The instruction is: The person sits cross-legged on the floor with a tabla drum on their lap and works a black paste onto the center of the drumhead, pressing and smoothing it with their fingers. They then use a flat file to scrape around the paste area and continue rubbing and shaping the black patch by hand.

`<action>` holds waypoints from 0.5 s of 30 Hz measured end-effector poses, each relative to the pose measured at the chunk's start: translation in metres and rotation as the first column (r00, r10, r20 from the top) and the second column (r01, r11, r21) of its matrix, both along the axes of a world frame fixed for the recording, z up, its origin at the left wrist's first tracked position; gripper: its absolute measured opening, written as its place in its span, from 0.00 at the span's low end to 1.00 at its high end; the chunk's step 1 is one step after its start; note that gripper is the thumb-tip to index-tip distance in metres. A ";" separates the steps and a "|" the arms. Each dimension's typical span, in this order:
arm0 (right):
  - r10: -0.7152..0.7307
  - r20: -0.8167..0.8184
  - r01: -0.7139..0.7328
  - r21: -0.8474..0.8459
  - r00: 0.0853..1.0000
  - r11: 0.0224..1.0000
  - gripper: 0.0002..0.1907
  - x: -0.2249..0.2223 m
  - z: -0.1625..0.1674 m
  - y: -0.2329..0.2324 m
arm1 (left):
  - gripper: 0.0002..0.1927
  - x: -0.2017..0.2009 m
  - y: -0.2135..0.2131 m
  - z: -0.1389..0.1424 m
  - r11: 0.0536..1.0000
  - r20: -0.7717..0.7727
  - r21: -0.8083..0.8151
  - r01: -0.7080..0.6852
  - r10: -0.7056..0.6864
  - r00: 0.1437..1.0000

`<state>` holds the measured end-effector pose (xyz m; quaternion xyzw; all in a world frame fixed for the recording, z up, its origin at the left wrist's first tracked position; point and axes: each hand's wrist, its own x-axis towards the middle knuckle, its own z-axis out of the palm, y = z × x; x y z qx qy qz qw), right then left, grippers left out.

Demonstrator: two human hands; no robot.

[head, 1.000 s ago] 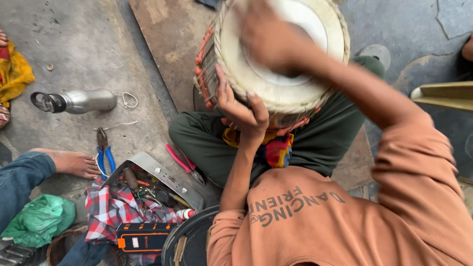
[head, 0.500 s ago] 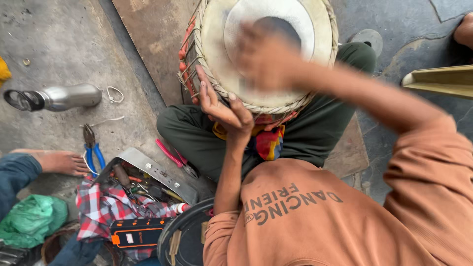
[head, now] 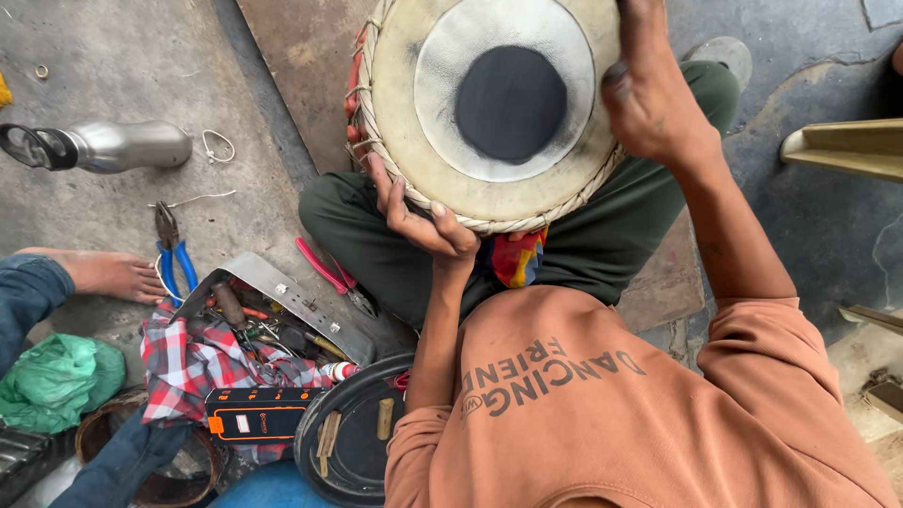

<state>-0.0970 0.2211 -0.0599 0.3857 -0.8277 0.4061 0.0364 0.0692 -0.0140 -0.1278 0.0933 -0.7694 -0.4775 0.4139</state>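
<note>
Both of my hands are on the drum, which rests on my lap with its round head turned up toward me, so its long axis runs away from my face down into my knees. My left hand cups the near-left rim, fingers curled round the woven edge lacing and gripping it from below. My right hand lies on the right side of the skin, fingers bent and pressed on the pale ring beside the black centre patch (whether they pinch anything I cannot tell). The patch sits just left of my right fingertips and up and right of my left thumb, so the right hand is the nearer one to it.

Left of my knee on the concrete floor lies an open metal toolbox with a red checked cloth spilling out of it, and a flat black-and-orange box with a small white label just below. Blue-handled pliers lie nearer the floor's left edge, beside another person's bare foot. A steel bottle lies on its side toward the upper left, and a green bag at the lower left.
</note>
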 end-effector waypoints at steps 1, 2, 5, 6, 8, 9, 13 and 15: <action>-0.020 -0.064 0.023 0.057 0.998 0.998 0.28 0.004 0.001 -0.003 | 0.26 0.002 0.001 -0.001 1.000 -0.003 -0.013 -0.003 0.003 1.000; -0.036 -0.019 0.037 0.085 0.999 0.996 0.26 0.004 0.001 -0.006 | 0.25 0.002 0.002 -0.002 1.000 -0.007 0.008 -0.001 0.001 1.000; -0.111 0.085 0.092 0.201 0.990 0.975 0.21 -0.010 -0.010 -0.011 | 0.25 0.004 0.003 -0.001 0.998 -0.004 0.061 0.002 -0.001 1.000; -0.152 0.092 0.125 0.254 0.984 0.959 0.19 -0.016 -0.017 -0.012 | 0.25 0.004 0.003 0.000 0.998 0.002 0.067 0.003 -0.003 1.000; -0.160 0.041 0.139 0.322 0.986 0.937 0.18 -0.028 -0.028 -0.013 | 0.26 0.005 0.005 0.002 0.998 0.022 0.069 -0.006 0.005 1.000; -0.127 -0.017 0.126 0.334 0.992 0.934 0.18 -0.032 -0.031 -0.014 | 0.27 0.005 0.006 0.004 0.998 0.032 0.062 -0.016 0.014 0.999; -0.180 -0.015 0.163 0.501 0.984 0.850 0.20 -0.024 -0.022 -0.041 | 0.27 0.003 0.017 0.009 0.996 0.029 0.065 -0.056 0.054 0.998; -0.036 -0.190 0.116 0.427 0.981 0.897 0.20 -0.008 -0.010 -0.071 | 0.26 0.001 0.024 0.012 0.994 0.062 0.069 -0.088 0.084 0.994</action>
